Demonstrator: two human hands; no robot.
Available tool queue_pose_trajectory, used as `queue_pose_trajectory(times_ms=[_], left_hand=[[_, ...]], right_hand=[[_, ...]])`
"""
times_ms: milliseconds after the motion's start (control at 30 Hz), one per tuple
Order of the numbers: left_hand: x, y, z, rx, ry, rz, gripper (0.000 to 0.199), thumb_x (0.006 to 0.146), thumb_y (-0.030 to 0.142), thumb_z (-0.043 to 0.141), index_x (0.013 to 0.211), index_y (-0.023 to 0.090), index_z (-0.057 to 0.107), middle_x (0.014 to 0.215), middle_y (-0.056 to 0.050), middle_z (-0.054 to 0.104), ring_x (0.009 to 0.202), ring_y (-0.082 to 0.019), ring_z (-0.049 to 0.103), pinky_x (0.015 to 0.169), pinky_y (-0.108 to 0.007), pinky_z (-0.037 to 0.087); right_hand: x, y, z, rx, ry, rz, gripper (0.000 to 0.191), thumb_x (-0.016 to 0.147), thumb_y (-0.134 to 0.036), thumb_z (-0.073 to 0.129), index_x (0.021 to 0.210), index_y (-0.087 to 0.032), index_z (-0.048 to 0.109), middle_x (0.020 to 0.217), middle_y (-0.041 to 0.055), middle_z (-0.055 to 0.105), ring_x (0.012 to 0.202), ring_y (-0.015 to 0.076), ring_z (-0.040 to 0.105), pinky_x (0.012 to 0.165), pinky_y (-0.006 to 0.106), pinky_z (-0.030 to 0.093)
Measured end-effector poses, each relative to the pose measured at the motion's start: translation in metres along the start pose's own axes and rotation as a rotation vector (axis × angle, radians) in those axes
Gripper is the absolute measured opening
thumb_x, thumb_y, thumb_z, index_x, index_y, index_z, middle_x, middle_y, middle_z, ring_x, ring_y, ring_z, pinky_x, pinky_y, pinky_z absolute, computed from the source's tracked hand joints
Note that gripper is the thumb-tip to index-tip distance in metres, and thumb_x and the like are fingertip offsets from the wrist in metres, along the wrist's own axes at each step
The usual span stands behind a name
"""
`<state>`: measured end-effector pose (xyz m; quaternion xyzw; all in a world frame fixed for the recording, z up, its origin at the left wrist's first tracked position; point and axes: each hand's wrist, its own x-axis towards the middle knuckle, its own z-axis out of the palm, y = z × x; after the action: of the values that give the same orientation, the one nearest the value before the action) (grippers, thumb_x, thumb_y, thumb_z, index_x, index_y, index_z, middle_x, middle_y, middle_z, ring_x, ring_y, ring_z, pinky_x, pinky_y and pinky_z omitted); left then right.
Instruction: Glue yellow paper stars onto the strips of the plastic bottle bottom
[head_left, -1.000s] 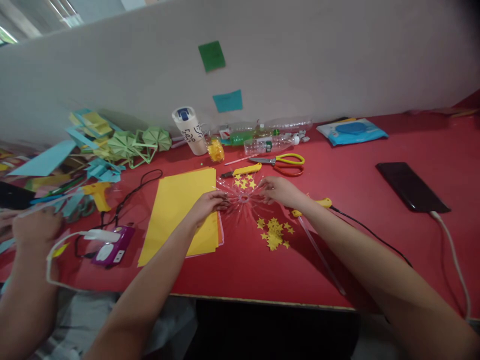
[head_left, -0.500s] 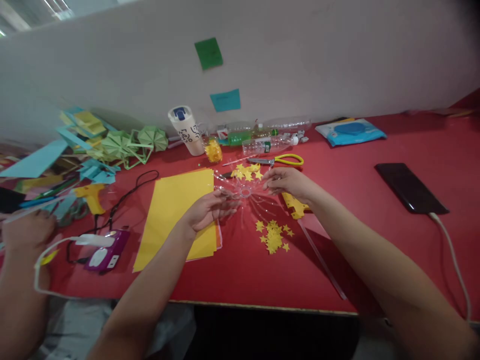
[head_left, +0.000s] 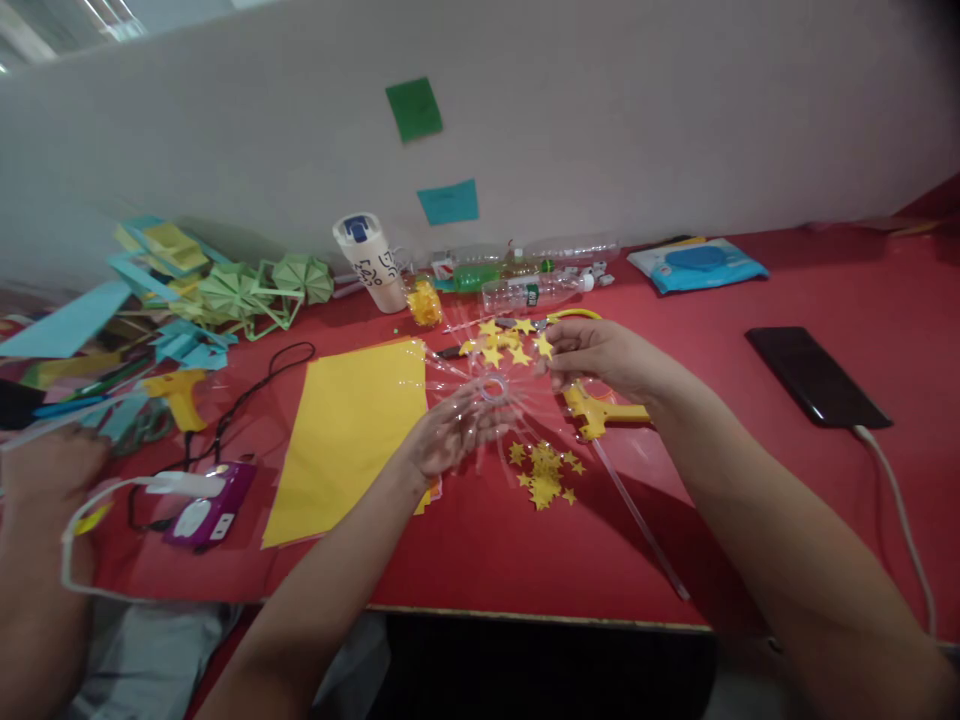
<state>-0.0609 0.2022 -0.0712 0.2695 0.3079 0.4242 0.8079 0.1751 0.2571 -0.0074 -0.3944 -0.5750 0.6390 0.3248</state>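
Note:
Between my hands is a clear plastic piece [head_left: 493, 389] with a ring at its centre and thin strips fanning outward. My left hand [head_left: 461, 432] holds it from below and the left, fingers curved under the strips. At its right side my right hand [head_left: 577, 355] pinches a strip by a yellow star [head_left: 543, 346]. More yellow stars [head_left: 520, 356] show along the upper strips. A pile of small yellow stars [head_left: 546, 475] lies on the red table [head_left: 465, 570] below. To the right rests a yellow glue gun [head_left: 596, 411].
Yellow paper sheets [head_left: 345, 430] lie left, near a purple power strip [head_left: 214, 505] and another person's hand [head_left: 60, 465]. A tumbler [head_left: 371, 265], plastic bottles [head_left: 532, 292] and scissors [head_left: 574, 314] are behind. A wipes pack [head_left: 697, 265] and phone [head_left: 817, 375] sit right.
Both hands have shifted right with the clear piece. My left hand has moved further beneath it. The stars by the upper strips and the glue gun's handle now show more clearly.

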Motion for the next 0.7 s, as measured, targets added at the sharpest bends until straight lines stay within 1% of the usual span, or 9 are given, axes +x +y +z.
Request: queue_pose_trajectory(times_ms=[67, 133, 300, 433, 500, 567, 633, 667, 700], left_hand=[[-0.002, -0.004, 0.006, 0.01, 0.018, 0.058, 0.04, 0.077, 0.014, 0.07, 0.116, 0.018, 0.061, 0.109, -0.011, 0.075, 0.095, -0.022, 0.075, 0.084, -0.032, 0.061], [-0.002, -0.006, 0.01, 0.036, 0.056, 0.125, 0.045, 0.072, 0.012, 0.076, 0.114, 0.02, 0.062, 0.102, -0.007, 0.075, 0.09, -0.02, 0.075, 0.084, -0.031, 0.06], [0.002, -0.007, 0.008, 0.104, 0.127, 0.277, 0.039, 0.059, 0.016, 0.086, 0.094, 0.02, 0.07, 0.088, 0.0, 0.074, 0.08, -0.016, 0.074, 0.08, -0.026, 0.06], [0.004, -0.004, 0.002, 0.149, 0.162, 0.291, 0.039, 0.055, 0.021, 0.09, 0.09, 0.02, 0.073, 0.087, -0.001, 0.075, 0.074, -0.014, 0.072, 0.072, -0.021, 0.059], [0.004, -0.002, -0.001, 0.17, 0.177, 0.303, 0.038, 0.055, 0.021, 0.09, 0.089, 0.02, 0.074, 0.09, -0.002, 0.076, 0.073, -0.012, 0.072, 0.071, -0.02, 0.058], [0.004, -0.001, -0.002, 0.178, 0.195, 0.317, 0.038, 0.056, 0.022, 0.09, 0.09, 0.02, 0.074, 0.093, -0.002, 0.077, 0.075, -0.013, 0.073, 0.072, -0.02, 0.058], [0.004, -0.002, -0.004, 0.173, 0.222, 0.323, 0.037, 0.056, 0.021, 0.09, 0.089, 0.019, 0.073, 0.091, -0.002, 0.077, 0.076, -0.014, 0.073, 0.072, -0.021, 0.058], [0.005, -0.002, -0.004, 0.17, 0.232, 0.321, 0.037, 0.056, 0.021, 0.09, 0.088, 0.019, 0.073, 0.089, -0.001, 0.076, 0.076, -0.014, 0.074, 0.073, -0.021, 0.058], [0.005, -0.003, -0.004, 0.166, 0.239, 0.319, 0.036, 0.056, 0.02, 0.089, 0.088, 0.019, 0.072, 0.088, -0.001, 0.076, 0.076, -0.014, 0.074, 0.073, -0.022, 0.059]], right_hand=[[-0.001, -0.002, 0.005, -0.008, 0.001, 0.002, 0.024, 0.061, -0.024, 0.078, 0.081, -0.022, 0.065, 0.071, -0.0021, 0.071, 0.053, 0.0097, 0.06, 0.056, 0.027, 0.053], [-0.002, -0.002, 0.011, -0.024, 0.006, 0.009, 0.022, 0.063, -0.022, 0.076, 0.082, -0.022, 0.065, 0.071, -0.0015, 0.071, 0.055, 0.0102, 0.061, 0.058, 0.027, 0.054], [-0.001, 0.002, 0.024, -0.058, 0.047, 0.007, 0.016, 0.069, -0.02, 0.07, 0.084, -0.021, 0.063, 0.072, -0.0011, 0.069, 0.059, 0.0109, 0.063, 0.06, 0.027, 0.056], [-0.003, 0.001, 0.024, -0.246, 0.09, -0.043, 0.021, 0.078, -0.031, 0.067, 0.097, -0.022, 0.063, 0.075, 0.0003, 0.068, 0.059, 0.0135, 0.063, 0.059, 0.03, 0.054], [-0.01, -0.005, 0.021, -0.411, 0.191, -0.12, 0.027, 0.081, -0.04, 0.065, 0.102, -0.023, 0.063, 0.081, 0.0023, 0.069, 0.065, 0.0162, 0.065, 0.062, 0.032, 0.053], [-0.02, -0.015, 0.021, -0.613, 0.37, -0.271, 0.023, 0.084, -0.042, 0.064, 0.098, -0.023, 0.065, 0.09, 0.0047, 0.07, 0.074, 0.0181, 0.065, 0.068, 0.034, 0.052], [-0.033, -0.025, 0.025, -0.769, 0.533, -0.476, 0.012, 0.086, -0.033, 0.061, 0.088, -0.022, 0.066, 0.09, 0.0054, 0.067, 0.076, 0.0181, 0.062, 0.071, 0.034, 0.05], [-0.039, -0.028, 0.03, -0.808, 0.558, -0.552, 0.009, 0.088, -0.028, 0.06, 0.085, -0.022, 0.066, 0.088, 0.0047, 0.066, 0.076, 0.0171, 0.06, 0.07, 0.033, 0.049], [-0.043, -0.03, 0.036, -0.825, 0.539, -0.62, 0.011, 0.089, -0.024, 0.058, 0.081, -0.022, 0.065, 0.083, 0.0033, 0.064, 0.073, 0.0158, 0.059, 0.068, 0.031, 0.048]])
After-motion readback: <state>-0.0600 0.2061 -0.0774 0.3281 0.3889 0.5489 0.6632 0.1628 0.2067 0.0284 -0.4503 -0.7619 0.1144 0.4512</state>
